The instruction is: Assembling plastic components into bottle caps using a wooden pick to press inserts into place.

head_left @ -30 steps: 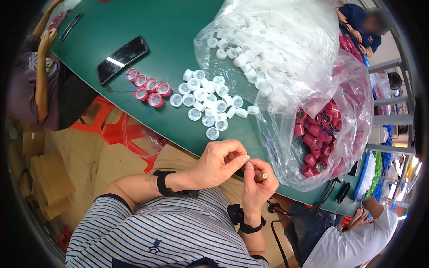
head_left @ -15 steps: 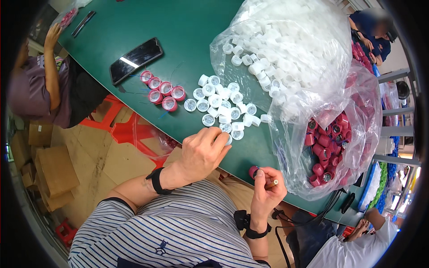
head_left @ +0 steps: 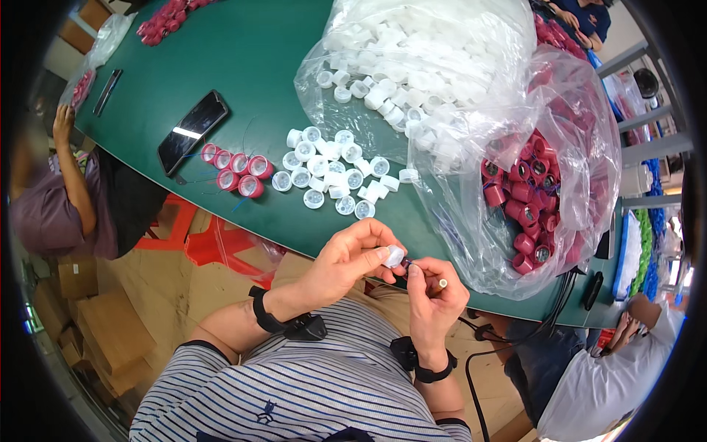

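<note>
My left hand (head_left: 352, 259) pinches a small white translucent plastic cap (head_left: 395, 256) between thumb and fingers, just above the table's near edge. Close beside it, my right hand (head_left: 436, 296) is closed around a thin light-coloured stick (head_left: 440, 285), its end poking out past the fingers. The right fingertips also grip a small dark red cap (head_left: 407, 264), mostly hidden and close to the white one. A loose group of white caps (head_left: 335, 174) lies on the green table (head_left: 258, 96) beyond my hands. Left of them stand several dark red caps (head_left: 251, 186) with thin wires.
A clear bag of white caps (head_left: 412, 66) fills the far middle. To its right, another clear bag holds dark red caps (head_left: 532, 193). A black phone (head_left: 193, 131) lies at left. Other people sit at the left, far right and near right. Black cables (head_left: 561, 298) hang over the right edge.
My left hand has moved from the white cap group toward my right hand, carrying a white cap. The two hands now meet. The view has shifted, so the table's things appear farther left.
</note>
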The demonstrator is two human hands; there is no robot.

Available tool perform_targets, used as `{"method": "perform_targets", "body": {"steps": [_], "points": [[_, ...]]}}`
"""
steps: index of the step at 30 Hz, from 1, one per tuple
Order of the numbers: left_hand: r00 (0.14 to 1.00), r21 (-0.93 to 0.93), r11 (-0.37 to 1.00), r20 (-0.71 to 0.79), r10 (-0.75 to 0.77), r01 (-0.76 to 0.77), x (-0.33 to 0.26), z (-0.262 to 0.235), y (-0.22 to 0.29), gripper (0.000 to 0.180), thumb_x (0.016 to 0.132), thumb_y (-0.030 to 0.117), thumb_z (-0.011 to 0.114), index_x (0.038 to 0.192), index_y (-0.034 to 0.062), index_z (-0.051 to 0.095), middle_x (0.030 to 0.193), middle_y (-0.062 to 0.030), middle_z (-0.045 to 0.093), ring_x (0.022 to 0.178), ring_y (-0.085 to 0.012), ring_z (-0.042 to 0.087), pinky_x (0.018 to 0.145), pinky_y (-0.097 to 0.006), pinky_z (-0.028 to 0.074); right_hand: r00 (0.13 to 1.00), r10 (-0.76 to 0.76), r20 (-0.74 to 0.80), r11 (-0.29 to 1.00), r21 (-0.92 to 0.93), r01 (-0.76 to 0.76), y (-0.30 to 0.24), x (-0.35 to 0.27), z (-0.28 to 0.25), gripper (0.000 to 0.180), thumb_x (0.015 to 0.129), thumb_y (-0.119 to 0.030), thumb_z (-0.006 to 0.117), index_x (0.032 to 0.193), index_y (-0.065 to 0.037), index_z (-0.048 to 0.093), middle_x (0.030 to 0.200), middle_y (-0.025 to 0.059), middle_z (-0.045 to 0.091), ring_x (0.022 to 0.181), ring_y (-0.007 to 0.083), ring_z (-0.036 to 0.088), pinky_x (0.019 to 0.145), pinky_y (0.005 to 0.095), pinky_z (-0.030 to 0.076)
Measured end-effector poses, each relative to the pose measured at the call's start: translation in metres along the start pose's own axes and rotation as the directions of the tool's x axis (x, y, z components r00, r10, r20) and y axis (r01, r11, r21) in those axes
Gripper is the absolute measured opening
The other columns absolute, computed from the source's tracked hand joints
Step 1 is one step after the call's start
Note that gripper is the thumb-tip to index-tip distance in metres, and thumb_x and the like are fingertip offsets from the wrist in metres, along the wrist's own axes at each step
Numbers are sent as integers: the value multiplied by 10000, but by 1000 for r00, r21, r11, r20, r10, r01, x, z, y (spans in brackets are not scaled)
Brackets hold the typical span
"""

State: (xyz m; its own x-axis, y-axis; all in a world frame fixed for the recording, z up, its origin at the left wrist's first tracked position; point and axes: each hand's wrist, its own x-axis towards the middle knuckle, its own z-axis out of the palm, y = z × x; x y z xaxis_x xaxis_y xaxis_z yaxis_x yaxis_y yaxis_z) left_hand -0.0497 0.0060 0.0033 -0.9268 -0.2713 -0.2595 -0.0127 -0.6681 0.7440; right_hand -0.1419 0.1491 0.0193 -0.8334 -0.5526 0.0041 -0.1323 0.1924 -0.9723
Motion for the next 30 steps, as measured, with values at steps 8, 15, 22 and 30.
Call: {"method": "perform_targets", "body": {"steps": [8, 15, 22, 30], "points": [[999, -83, 996, 24, -39, 41, 0, -1, -4, 224, 1001, 85, 500, 1199, -14, 535, 1152, -101, 604, 1052, -164, 613, 904, -312, 529, 986, -165, -16, 976, -146, 161, -5, 3, 2, 104, 806, 54, 693, 879, -13, 662, 882, 80, 665, 597, 125, 605, 490, 246, 475], [997, -120, 990, 36, -75, 79, -3, -1, -6, 214, 1007, 99, 498, 1189, -6, 542, 1138, -87, 606, 1054, -148, 609, 907, -303, 530, 983, -183, -3, 969, -167, 180, -5, 3, 5, 109, 787, 42, 701, 856, -25, 648, 872, 82, 667, 632, 152, 626, 482, 260, 480], [997, -90, 993, 29, -76, 79, -4, 0, -5, 209, 1009, 107, 504, 1184, 2, 545, 1133, -77, 607, 1052, -143, 606, 903, -307, 527, 988, -157, 9, 975, -158, 156, -4, 2, 7, 98, 794, 37, 693, 845, -22, 634, 831, 85, 672, 612, 164, 632, 474, 272, 484], [996, -43, 995, 20, -88, 89, -6, -1, -6, 207, 1005, 105, 517, 1181, 1, 546, 1132, -73, 602, 1058, -144, 600, 902, -318, 527, 988, -152, 23, 974, -164, 154, -4, 2, 7, 90, 803, 33, 688, 852, 1, 620, 806, 91, 673, 596, 175, 650, 489, 270, 511]]}}
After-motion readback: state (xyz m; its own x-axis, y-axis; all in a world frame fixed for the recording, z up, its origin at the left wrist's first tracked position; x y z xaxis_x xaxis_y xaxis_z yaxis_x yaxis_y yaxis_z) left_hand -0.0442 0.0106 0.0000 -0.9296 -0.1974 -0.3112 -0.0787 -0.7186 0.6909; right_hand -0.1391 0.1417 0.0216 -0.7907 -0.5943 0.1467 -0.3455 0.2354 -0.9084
